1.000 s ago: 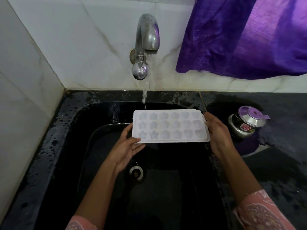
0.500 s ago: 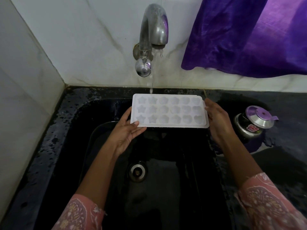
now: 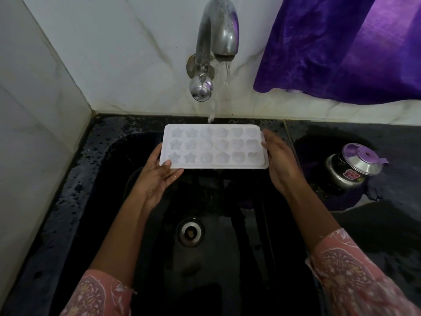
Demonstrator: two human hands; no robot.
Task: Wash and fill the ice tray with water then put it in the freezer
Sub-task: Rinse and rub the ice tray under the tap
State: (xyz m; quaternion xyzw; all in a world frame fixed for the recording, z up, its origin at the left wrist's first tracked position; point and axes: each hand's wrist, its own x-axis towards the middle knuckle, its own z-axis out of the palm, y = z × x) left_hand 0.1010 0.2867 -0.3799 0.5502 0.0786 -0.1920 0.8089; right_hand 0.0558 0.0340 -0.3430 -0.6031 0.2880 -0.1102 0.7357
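The ice tray (image 3: 214, 147) has moved back under the tap (image 3: 216, 42) in the last second. The water stream (image 3: 213, 108), which fell behind it before, now strikes its far edge, straight below the spout. The left hand (image 3: 157, 179) pinches the near left corner with the thumb on top. The right hand (image 3: 280, 160) clasps the right end (its lower fingers are hidden). I judge the wetting is only beginning.

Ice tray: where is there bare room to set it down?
The sink floor around the drain, beneath the ice tray, is bare. The wet counter strip along the left wall is free but narrow. The right counter is crowded by the steel pot.
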